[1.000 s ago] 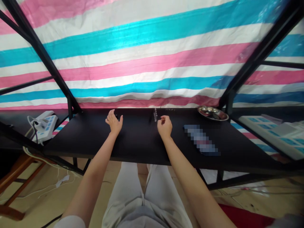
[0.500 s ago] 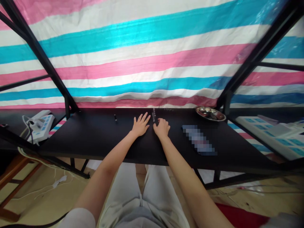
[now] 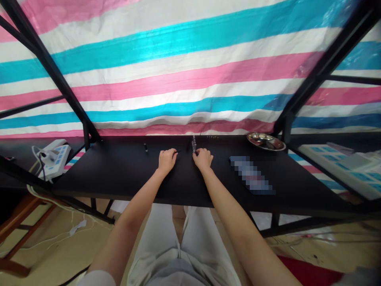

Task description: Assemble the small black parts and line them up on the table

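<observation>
My left hand (image 3: 167,161) rests on the black table with its fingers curled together. A thin dark sliver (image 3: 179,151) sticks out from its fingertips; it is too small to name. To its right, my right hand (image 3: 203,158) has thumb and fingers closed at the near end of a narrow, clear, bumpy strip (image 3: 194,143), which points away from me. Beside that strip lies a slim dark piece (image 3: 187,146), hard to make out. Several tiny bead-like bits (image 3: 212,137) form a row near the table's back edge.
A shiny metal dish (image 3: 266,142) stands at the back right, with a blurred-out blue object (image 3: 253,175) nearer me. Left of my hands is a small black-and-white cylinder (image 3: 145,147). White power strips (image 3: 58,161) and black frame posts (image 3: 74,105) flank the table.
My left hand, spread flat before, has drawn left and curled around a thin dark sliver. My right fingers have closed at the strip's near end.
</observation>
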A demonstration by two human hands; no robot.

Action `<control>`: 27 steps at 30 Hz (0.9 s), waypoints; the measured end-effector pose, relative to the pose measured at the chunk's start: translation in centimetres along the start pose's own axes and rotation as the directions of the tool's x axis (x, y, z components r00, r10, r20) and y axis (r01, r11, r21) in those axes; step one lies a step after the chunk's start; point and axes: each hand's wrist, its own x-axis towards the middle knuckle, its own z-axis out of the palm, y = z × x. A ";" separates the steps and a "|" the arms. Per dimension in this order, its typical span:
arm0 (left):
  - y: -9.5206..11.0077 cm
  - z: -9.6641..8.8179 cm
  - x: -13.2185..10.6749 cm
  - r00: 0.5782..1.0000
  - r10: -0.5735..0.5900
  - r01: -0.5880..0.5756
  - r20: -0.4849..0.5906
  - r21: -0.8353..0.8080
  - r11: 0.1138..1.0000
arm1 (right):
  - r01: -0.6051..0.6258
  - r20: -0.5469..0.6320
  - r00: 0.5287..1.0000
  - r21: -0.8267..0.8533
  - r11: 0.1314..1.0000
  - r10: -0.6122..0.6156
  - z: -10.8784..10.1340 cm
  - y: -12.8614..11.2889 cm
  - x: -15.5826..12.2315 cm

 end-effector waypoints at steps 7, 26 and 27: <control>0.1 -0.7 -1.4 0.993 -0.073 0.060 -0.095 -0.133 0.989 | -0.076 -0.015 0.997 0.049 0.996 0.077 0.9 0.2 1.0; -0.9 -0.2 -1.6 0.973 -0.211 0.163 -0.096 -0.364 0.917 | -0.107 0.047 0.993 0.070 0.992 0.104 -0.5 -0.5 0.4; -0.9 -0.2 -1.6 0.972 -0.212 0.161 -0.101 -0.369 0.915 | -0.085 0.044 0.996 0.057 0.995 0.083 -0.6 -0.6 0.3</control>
